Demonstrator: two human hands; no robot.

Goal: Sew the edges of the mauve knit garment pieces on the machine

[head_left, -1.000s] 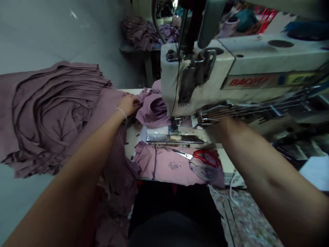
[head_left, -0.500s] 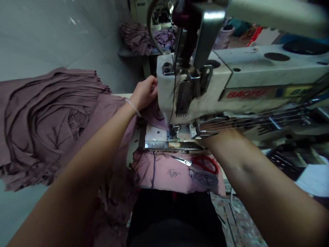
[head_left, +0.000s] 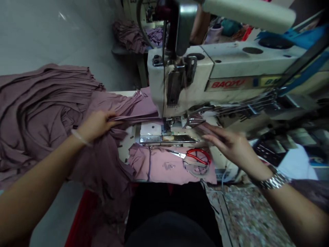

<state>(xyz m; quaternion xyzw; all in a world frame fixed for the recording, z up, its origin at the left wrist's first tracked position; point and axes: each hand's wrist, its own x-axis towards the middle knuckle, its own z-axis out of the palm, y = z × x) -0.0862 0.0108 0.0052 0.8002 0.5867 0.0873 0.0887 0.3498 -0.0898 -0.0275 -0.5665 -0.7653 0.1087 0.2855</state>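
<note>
At the far left, a tall stack of mauve cut fabric pieces (head_left: 38, 99) lies heaped, its layered edges fanned out. Just right of it is the left hand (head_left: 96, 124), with a thin pale band (head_left: 80, 137) on the wrist. It is closed on the edge of a mauve fabric piece (head_left: 136, 111), thumb over fingers. The piece runs taut from the hand across the white table (head_left: 126, 144) to the machine's head, and more mauve fabric hangs over the table's front edge.

In the middle stands the off-white industrial sewing machine (head_left: 226, 65) (red lettering on its front), its head above a shiny steel needle plate (head_left: 167, 138). In front of the plate lies a folded pink cloth pad (head_left: 159, 164). On it rests a pair of red-handled scissors (head_left: 196, 156), blades pointing left.

Further right, the right hand (head_left: 228, 144) is open and holds nothing, its fingers stretched flat toward the plate. Motion blur hides whether the fingertips touch the machine bed. A silver metal wristwatch (head_left: 273, 180) sits on that wrist.
</note>
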